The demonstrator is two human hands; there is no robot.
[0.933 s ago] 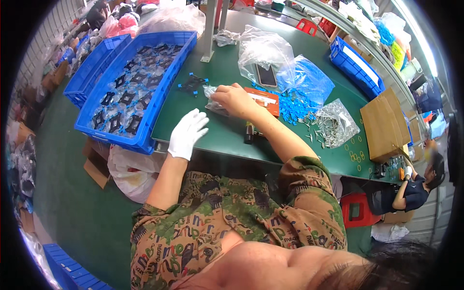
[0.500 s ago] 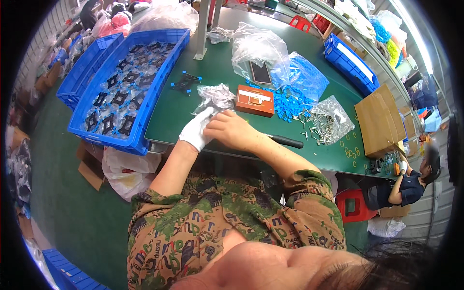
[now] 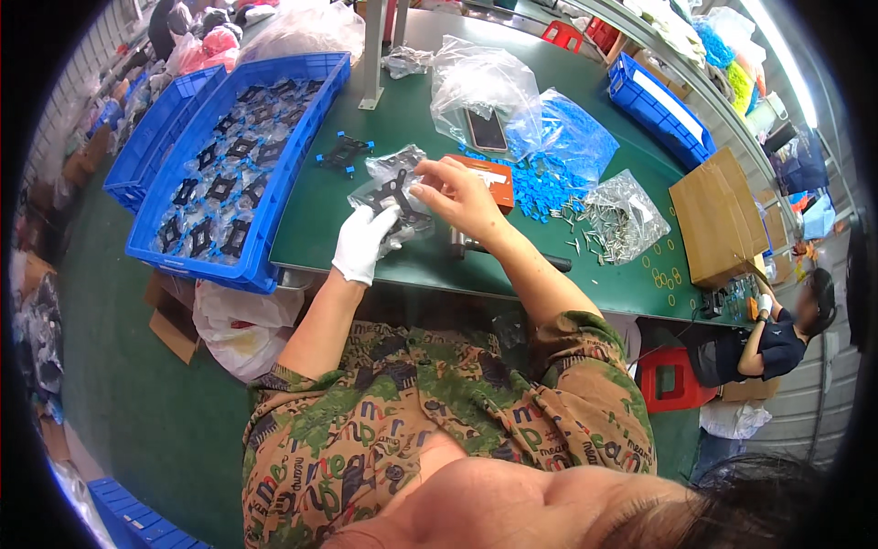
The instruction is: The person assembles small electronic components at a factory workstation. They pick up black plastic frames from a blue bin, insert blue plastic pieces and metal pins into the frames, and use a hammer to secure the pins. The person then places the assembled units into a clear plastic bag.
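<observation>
My left hand [image 3: 364, 242], in a white glove, grips the near side of a black bracket [image 3: 391, 194] with several arms, wrapped in or lying on clear plastic. My bare right hand [image 3: 465, 199] is at the bracket's right side, thumb and fingers apart; whether its fingertips touch the bracket I cannot tell. Another black bracket with blue tips [image 3: 345, 154] lies on the table to the left. More clear plastic [image 3: 395, 161] is just beyond the held bracket. Partly behind my right hand is an orange-brown box [image 3: 498, 183]. A black-handled tool [image 3: 549, 263] with a metal end lies under my right forearm.
At left, a blue crate [image 3: 265, 265] holds bagged brackets. Blue small parts [image 3: 541, 190], metal screws [image 3: 608, 240], a phone [image 3: 486, 130] and clear bags lie on the green table [image 3: 430, 276]. A cardboard box [image 3: 718, 220] stands right; a co-worker [image 3: 773, 343] is beyond it.
The bracket has come into view as my hands moved apart. My right hand has lifted off my left and shifted up and right, its fingers spreading.
</observation>
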